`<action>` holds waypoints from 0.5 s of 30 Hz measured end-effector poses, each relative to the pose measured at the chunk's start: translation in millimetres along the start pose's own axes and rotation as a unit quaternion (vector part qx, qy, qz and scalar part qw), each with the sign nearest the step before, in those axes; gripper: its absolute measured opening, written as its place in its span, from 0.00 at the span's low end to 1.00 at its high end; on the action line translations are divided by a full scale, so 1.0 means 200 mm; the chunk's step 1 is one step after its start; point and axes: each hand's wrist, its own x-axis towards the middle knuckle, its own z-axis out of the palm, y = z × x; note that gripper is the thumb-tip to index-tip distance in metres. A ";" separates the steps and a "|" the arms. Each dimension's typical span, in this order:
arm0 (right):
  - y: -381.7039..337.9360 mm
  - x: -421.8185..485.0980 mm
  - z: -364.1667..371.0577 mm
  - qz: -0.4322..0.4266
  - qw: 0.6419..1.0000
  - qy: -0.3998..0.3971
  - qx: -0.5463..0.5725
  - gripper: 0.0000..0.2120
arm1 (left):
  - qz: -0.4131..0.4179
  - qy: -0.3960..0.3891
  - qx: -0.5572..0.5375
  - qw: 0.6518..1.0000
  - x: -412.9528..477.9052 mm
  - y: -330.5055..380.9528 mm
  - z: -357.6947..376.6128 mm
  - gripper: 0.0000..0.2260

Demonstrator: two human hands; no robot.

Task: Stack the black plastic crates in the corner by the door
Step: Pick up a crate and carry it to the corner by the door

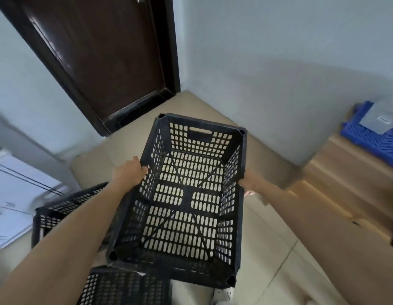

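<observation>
I hold a black perforated plastic crate (184, 194) in the air over the beige floor, its open top facing me. My left hand (130, 171) grips its left rim, fingers curled over the edge. My right hand (249, 181) grips the right side, mostly hidden behind the wall. A second black crate (56, 213) sits on the floor at lower left, partly under my left forearm. A third black crate (125, 287) lies at the bottom edge, beneath the held one. The dark brown door (98, 53) stands ahead, the floor corner (184, 92) to its right.
A blue plastic crate (367, 137) with a grey box on it rests on a wooden surface (345, 177) at right. White boxes or panels (12, 194) sit at the left edge. Pale walls meet at the corner beside the door.
</observation>
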 end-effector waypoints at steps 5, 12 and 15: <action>-0.25 0.35 -0.28 -0.041 0.998 0.021 -0.037 0.12 | -0.030 0.012 -0.037 0.999 0.31 0.12 -0.14 0.13; -0.69 0.92 -0.60 -0.064 0.997 0.019 -0.023 0.09 | -0.056 0.007 -0.031 0.998 0.95 0.22 -0.33 0.15; -0.85 1.17 -0.76 -0.077 0.995 0.053 -0.040 0.06 | -0.048 -0.011 -0.004 0.999 1.26 0.31 -0.44 0.16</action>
